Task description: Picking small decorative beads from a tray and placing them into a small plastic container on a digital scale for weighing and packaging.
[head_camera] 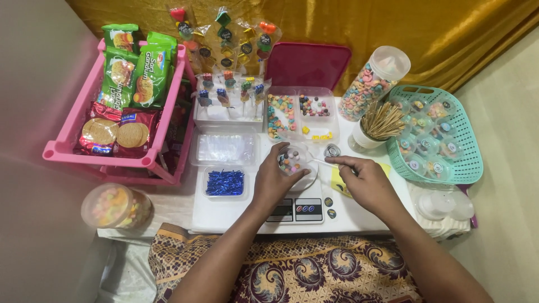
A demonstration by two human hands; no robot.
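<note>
My left hand (273, 179) grips a small clear round cup (291, 160) with colourful candies in it, resting on a kitchen scale (294, 209). My right hand (366, 180) pinches a thin white utensil (325, 161), probably a small spoon, whose tip reaches the cup's rim. Just beyond the cup stands a clear divided tray (301, 115) of cereal rings and candies.
A pink rack (112, 152) of biscuit packs stands at left, with a lidded candy jar (115, 206) in front. Blue twist ties (224, 182), plastic bags (225, 148), candy skewers (227, 95), a tall cereal jar (372, 83), wooden sticks (382, 119), a teal basket (466, 151) of filled cups and spare lids (446, 206) surround the scale.
</note>
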